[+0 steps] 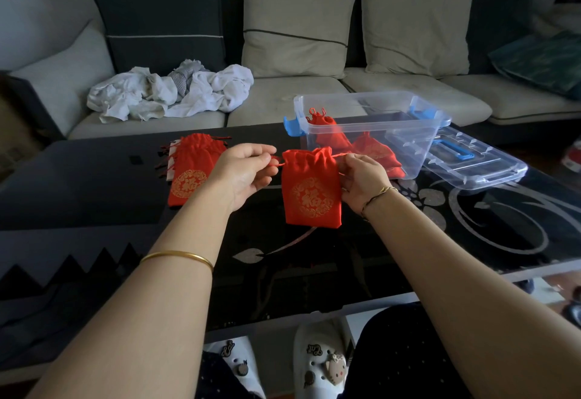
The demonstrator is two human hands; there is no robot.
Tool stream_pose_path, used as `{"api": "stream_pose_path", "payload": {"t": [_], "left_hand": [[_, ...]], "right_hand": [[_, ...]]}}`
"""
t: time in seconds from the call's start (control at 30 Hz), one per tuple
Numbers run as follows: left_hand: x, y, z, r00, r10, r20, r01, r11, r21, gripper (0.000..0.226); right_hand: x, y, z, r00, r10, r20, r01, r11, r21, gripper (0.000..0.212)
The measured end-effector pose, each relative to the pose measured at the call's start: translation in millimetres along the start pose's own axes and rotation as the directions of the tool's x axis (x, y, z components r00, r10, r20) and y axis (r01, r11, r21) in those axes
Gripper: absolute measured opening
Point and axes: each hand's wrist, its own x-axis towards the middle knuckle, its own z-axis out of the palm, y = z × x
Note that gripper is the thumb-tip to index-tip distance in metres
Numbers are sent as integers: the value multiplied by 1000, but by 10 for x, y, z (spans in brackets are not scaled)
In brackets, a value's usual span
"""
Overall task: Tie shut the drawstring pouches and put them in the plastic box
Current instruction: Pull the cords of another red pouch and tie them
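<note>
A red drawstring pouch (pixel 311 192) with a gold emblem hangs between my hands above the dark table, its mouth gathered. My left hand (pixel 243 172) pinches the red cord on the pouch's left side. On the right side, my right hand (pixel 361 180) pinches the other cord end. A stack of flat red pouches (pixel 188 172) lies on the table to the left, partly behind my left hand. The clear plastic box (pixel 371 115) with blue latches stands behind the held pouch, with a few tied red pouches (pixel 327 129) inside.
The box's clear lid (pixel 474 162) lies flat on the table right of the box. The black glass table (pixel 471 225) has a pale floral pattern. Behind it, a sofa carries cushions and crumpled white cloth (pixel 169 93). My knees and white shoes show below the table edge.
</note>
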Motion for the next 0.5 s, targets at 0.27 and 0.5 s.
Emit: {"api": "stream_pose_path", "payload": {"t": [0.27,0.5], "left_hand": [[44,-67,-2,996,81,-41,-72,981,178,14],[79,-99,1,955,282,-91,-213,866,452,14]], "right_hand": [[-16,-2,4,1000,2,4,-2,1000,9,27],[-37,-16,2,999,-29,17,30,999,-28,24]]}}
